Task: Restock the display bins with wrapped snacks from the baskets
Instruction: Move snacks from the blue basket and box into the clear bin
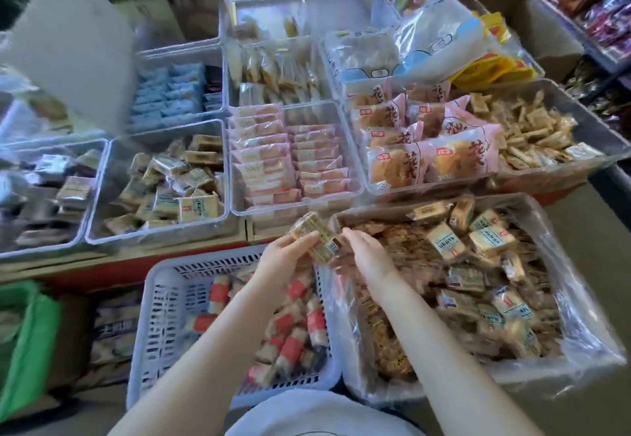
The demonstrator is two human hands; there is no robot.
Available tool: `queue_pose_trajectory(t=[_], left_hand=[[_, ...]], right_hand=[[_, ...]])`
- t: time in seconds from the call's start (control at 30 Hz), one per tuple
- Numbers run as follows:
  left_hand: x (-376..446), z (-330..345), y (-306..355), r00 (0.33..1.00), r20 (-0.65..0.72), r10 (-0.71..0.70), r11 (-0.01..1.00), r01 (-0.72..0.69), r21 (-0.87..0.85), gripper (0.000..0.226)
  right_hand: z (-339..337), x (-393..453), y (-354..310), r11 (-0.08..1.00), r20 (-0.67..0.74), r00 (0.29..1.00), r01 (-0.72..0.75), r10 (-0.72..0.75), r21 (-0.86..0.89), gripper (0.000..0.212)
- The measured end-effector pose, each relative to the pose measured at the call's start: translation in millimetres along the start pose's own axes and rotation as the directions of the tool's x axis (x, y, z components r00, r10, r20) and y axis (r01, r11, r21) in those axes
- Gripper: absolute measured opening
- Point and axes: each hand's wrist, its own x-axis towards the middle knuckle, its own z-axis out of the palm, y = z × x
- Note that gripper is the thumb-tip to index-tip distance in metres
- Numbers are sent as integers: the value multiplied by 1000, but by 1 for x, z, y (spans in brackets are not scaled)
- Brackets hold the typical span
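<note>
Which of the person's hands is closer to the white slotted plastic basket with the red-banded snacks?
Left. The left hand, gripping a stack of wrapped snacks, hovers over the white slotted plastic basket's far right corner. The right hand sits beyond its right wall, over the plastic-lined cardboard box.

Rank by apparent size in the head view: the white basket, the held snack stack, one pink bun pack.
1. white basket
2. pink bun pack
3. snack stack
The last two are close, and the stack is nearer the camera, so that order is unsure.

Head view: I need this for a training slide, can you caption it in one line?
Both hands, left hand and right hand, hold a stack of wrapped snacks above the baskets, before clear display bins.
</note>
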Motion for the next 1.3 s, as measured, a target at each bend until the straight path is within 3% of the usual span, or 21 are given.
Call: queue_pose_trajectory(t=[0.07, 0.13, 0.2, 0.27, 0.33, 0.43, 0.47, 0.5, 0.53, 0.6, 0.63, 0.73, 0.87, 0.93, 1.03, 1.13, 1.23, 1.3], left_hand=[[-1, -50, 1, 989, -143, 34, 999, -31, 27, 28], [-2, -102, 3, 944, -299, 142, 988, -116, 103, 20], [-1, -154, 7, 879, -412, 240, 967, -182, 176, 16], [6, -200, 15, 826, -462, 324, 937, -214, 275, 23], [17, -238, 24, 751, -465, 468, 855, -252, 453, 30], [40, -286, 41, 627, -370, 685, 626, -248, 739, 42], [51, -299, 45, 614, -319, 721, 546, -220, 809, 46], [61, -311, 45, 643, -271, 716, 487, -183, 854, 51], [71, -319, 44, 713, -211, 668, 436, -146, 888, 56], [83, -325, 38, 887, -58, 459, 283, -84, 955, 71], [86, -324, 31, 932, 1, 363, 189, -75, 979, 79], [90, -317, 15, 951, 35, 308, 70, -59, 996, 89], [96, -315, 24, 961, -16, 275, 129, -20, 991, 88], [97, -311, 35, 971, -43, 234, 130, 13, 991, 87], [83, -288, 48, 914, -45, 404, 137, -12, 990, 72], [58, -235, 46, 807, 24, 591, 240, -203, 949, 46], [38, -162, 32, 919, 143, 367, 376, -287, 881, 32], [30, -112, 18, 940, 250, 233, 409, -328, 852, 32]], right_hand=[[41, 13, 0, 949, -5, 996, 87, -93, -304, 28], [87, 19, -2, 830, 95, 982, 189, -163, -524, 29], [136, 30, -3, 650, 233, 933, 359, -275, -670, 44], [182, 41, -5, 404, 352, 857, 493, -376, -771, 59], [217, 60, -6, 180, 424, 827, 511, -369, -841, 70], [245, 85, -3, -55, 428, 861, 430, -274, -901, 78], [250, 89, -2, -119, 420, 871, 402, -257, -908, 81], [253, 92, 0, -170, 411, 875, 378, -255, -910, 84], [256, 93, 1, -197, 397, 883, 356, -248, -914, 87], [258, 93, 3, -203, 384, 892, 342, -236, -918, 88], [259, 94, 3, -207, 384, 894, 340, -233, -917, 88], [260, 95, 4, -223, 375, 901, 328, -219, -918, 90], [262, 93, -2, -222, 389, 907, 350, -161, -910, 87], [261, 87, -9, -164, 416, 895, 392, -160, -905, 80], [243, 67, -10, 76, 405, 848, 454, -341, -888, 65], [194, 44, 11, 274, 229, 813, 424, -536, -863, 48], [116, 26, 40, 419, 9, 872, 245, -490, -874, 38], [55, 16, 56, 467, -140, 871, 112, -472, -877, 35]])
